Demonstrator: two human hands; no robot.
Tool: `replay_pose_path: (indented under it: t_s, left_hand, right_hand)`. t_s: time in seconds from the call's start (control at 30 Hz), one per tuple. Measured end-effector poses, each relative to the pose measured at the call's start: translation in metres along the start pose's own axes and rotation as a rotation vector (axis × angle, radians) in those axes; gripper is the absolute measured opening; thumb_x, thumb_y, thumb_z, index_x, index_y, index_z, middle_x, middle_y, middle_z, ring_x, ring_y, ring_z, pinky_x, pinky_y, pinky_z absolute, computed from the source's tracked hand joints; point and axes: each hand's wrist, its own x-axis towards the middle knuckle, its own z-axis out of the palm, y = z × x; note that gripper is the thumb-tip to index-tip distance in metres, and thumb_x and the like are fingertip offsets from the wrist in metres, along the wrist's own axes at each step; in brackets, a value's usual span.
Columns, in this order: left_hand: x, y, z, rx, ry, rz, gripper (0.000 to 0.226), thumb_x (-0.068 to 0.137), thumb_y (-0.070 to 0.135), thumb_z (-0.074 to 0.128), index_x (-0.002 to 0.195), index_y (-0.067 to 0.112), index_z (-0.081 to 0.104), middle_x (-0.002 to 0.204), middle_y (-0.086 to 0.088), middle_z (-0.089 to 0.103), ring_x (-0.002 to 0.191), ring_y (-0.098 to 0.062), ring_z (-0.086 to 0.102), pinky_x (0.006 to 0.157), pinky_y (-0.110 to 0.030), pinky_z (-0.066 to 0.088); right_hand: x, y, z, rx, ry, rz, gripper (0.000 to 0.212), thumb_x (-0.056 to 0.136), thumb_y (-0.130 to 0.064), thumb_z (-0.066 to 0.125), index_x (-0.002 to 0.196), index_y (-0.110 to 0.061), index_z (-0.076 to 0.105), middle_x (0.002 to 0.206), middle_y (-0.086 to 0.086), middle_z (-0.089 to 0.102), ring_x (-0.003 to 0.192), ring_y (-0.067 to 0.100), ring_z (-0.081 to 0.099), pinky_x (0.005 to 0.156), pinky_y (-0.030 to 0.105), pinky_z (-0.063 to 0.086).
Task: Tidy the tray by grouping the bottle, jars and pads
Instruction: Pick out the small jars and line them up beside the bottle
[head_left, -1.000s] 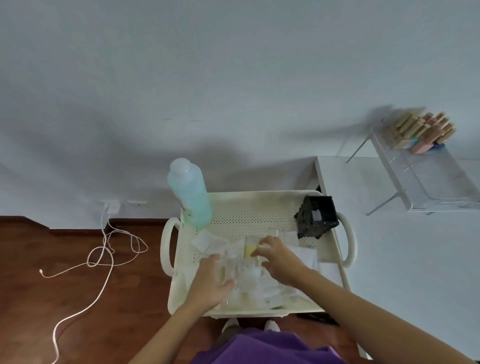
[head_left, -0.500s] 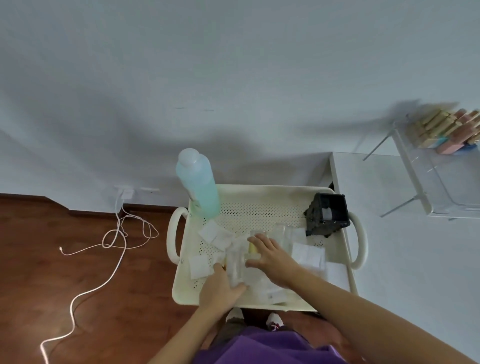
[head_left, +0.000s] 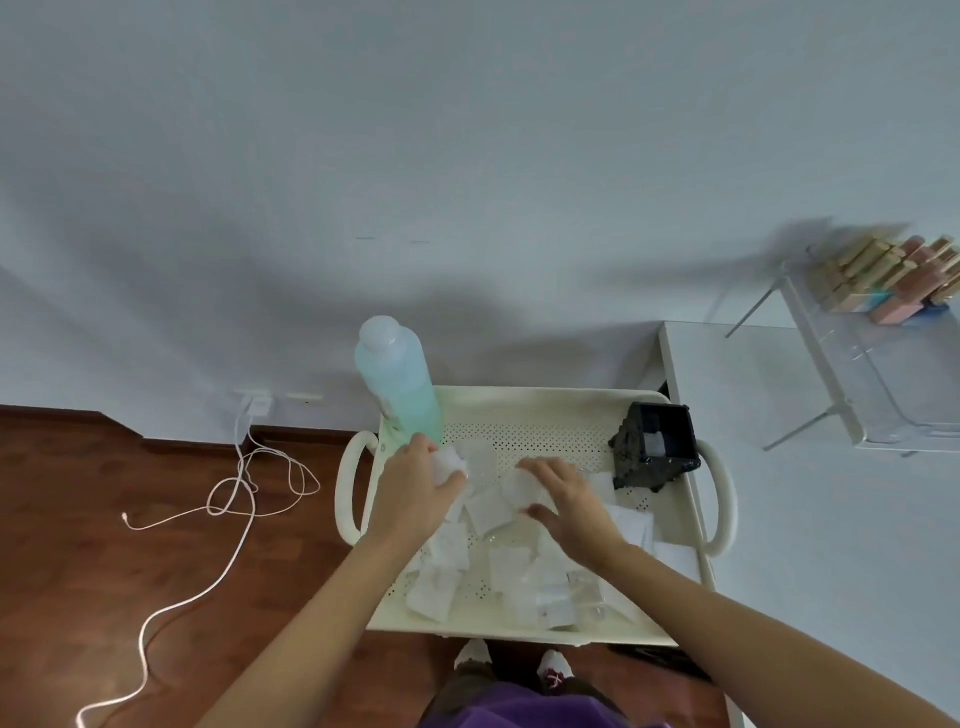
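A cream perforated tray (head_left: 524, 402) holds a tall pale blue-green bottle (head_left: 400, 384) standing in its far left corner. My left hand (head_left: 415, 493) is just in front of the bottle, closed on a white pad (head_left: 449, 460). A clear jar (head_left: 480, 457) sits right beside that pad. My right hand (head_left: 569, 501) is at the tray's middle, fingers and thumb pinching another white pad (head_left: 519, 488). Several more white pads (head_left: 439, 587) lie loose across the near half. Clear jars (head_left: 587, 603) stand near the front right edge, hard to make out.
A black open box (head_left: 657, 449) stands in the tray's far right corner. A white table (head_left: 753, 395) on the right carries a clear rack (head_left: 883, 395) with wooden blocks. A white cable (head_left: 228, 499) lies coiled on the wooden floor to the left.
Both hands have moved from the tray's near middle toward its far side. My left hand now holds a pad beside the bottle, and a clear jar sits there too.
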Motion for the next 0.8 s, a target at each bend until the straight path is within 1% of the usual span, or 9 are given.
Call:
replay_pose_path:
  t_s: [0.1, 0.2, 0.27, 0.33, 0.4, 0.53, 0.6, 0.7, 0.8]
  left_hand:
    - [0.022, 0.015, -0.001, 0.064, -0.005, 0.101, 0.041, 0.084, 0.031, 0.066, 0.117, 0.012, 0.05, 0.103, -0.005, 0.056, 0.086, -0.019, 0.052, 0.071, -0.026, 0.04]
    - [0.043, 0.025, 0.007, 0.135, -0.049, 0.163, 0.039, 0.085, 0.02, 0.065, 0.119, 0.008, 0.05, 0.109, -0.011, 0.057, 0.093, -0.025, 0.057, 0.076, -0.031, 0.048]
    - [0.055, 0.028, 0.014, 0.198, -0.088, 0.184, 0.038, 0.085, 0.016, 0.064, 0.118, 0.006, 0.049, 0.113, -0.013, 0.058, 0.1, -0.028, 0.057, 0.083, -0.034, 0.05]
    - [0.065, 0.029, 0.02, 0.253, -0.123, 0.181, 0.04, 0.085, 0.014, 0.064, 0.121, 0.005, 0.048, 0.117, -0.014, 0.057, 0.107, -0.03, 0.055, 0.088, -0.036, 0.05]
    - [0.072, 0.028, 0.025, 0.288, -0.142, 0.173, 0.041, 0.086, 0.013, 0.064, 0.123, 0.004, 0.047, 0.119, -0.015, 0.057, 0.11, -0.031, 0.053, 0.09, -0.038, 0.05]
    - [0.082, 0.028, 0.032, 0.304, -0.119, 0.213, 0.042, 0.087, 0.003, 0.061, 0.127, 0.004, 0.048, 0.122, -0.014, 0.058, 0.113, -0.029, 0.054, 0.092, -0.038, 0.051]
    - [0.086, 0.03, 0.035, 0.308, -0.101, 0.234, 0.043, 0.087, -0.004, 0.059, 0.127, 0.005, 0.048, 0.122, -0.013, 0.058, 0.11, -0.028, 0.056, 0.09, -0.037, 0.052]
    - [0.09, 0.03, 0.037, 0.325, -0.067, 0.241, 0.036, 0.086, -0.007, 0.058, 0.119, 0.006, 0.05, 0.116, -0.013, 0.058, 0.099, -0.026, 0.06, 0.083, -0.033, 0.054]
    - [0.092, 0.027, 0.037, 0.329, -0.041, 0.247, 0.035, 0.085, -0.009, 0.057, 0.116, 0.005, 0.05, 0.114, -0.013, 0.057, 0.098, -0.025, 0.058, 0.083, -0.031, 0.053]
  right_hand:
    - [0.018, -0.005, -0.012, 0.196, 0.079, 0.18, 0.05, 0.085, -0.021, 0.071, 0.13, -0.016, 0.05, 0.125, 0.006, 0.057, 0.105, 0.023, 0.058, 0.091, 0.042, 0.053]
    - [0.039, -0.008, -0.02, 0.274, 0.137, 0.307, 0.05, 0.082, -0.023, 0.074, 0.126, -0.014, 0.051, 0.122, 0.009, 0.059, 0.104, 0.027, 0.06, 0.089, 0.04, 0.055]
    - [0.051, -0.008, -0.023, 0.268, 0.124, 0.355, 0.049, 0.082, -0.025, 0.074, 0.124, -0.016, 0.051, 0.12, 0.008, 0.06, 0.102, 0.028, 0.061, 0.087, 0.042, 0.054]
    - [0.06, -0.007, -0.023, 0.255, 0.098, 0.378, 0.048, 0.082, -0.027, 0.074, 0.123, -0.019, 0.051, 0.118, 0.006, 0.061, 0.099, 0.027, 0.062, 0.087, 0.044, 0.053]
    - [0.067, -0.005, -0.021, 0.227, 0.072, 0.39, 0.047, 0.081, -0.027, 0.074, 0.122, -0.021, 0.051, 0.115, 0.006, 0.063, 0.098, 0.027, 0.062, 0.087, 0.044, 0.053]
    - [0.08, -0.002, -0.01, 0.211, 0.048, 0.423, 0.047, 0.079, -0.024, 0.075, 0.121, -0.023, 0.054, 0.111, 0.005, 0.065, 0.097, 0.026, 0.061, 0.084, 0.04, 0.052]
    - [0.088, -0.002, -0.005, 0.219, 0.065, 0.426, 0.047, 0.077, -0.024, 0.076, 0.118, -0.022, 0.055, 0.108, 0.005, 0.067, 0.093, 0.023, 0.06, 0.079, 0.035, 0.05]
    - [0.101, -0.004, -0.001, 0.227, 0.082, 0.423, 0.047, 0.076, -0.024, 0.077, 0.117, -0.02, 0.055, 0.105, 0.004, 0.067, 0.089, 0.018, 0.053, 0.073, 0.03, 0.04]
    - [0.109, -0.004, 0.002, 0.239, 0.087, 0.427, 0.047, 0.076, -0.024, 0.078, 0.117, -0.021, 0.056, 0.105, 0.003, 0.068, 0.088, 0.017, 0.052, 0.074, 0.028, 0.038]
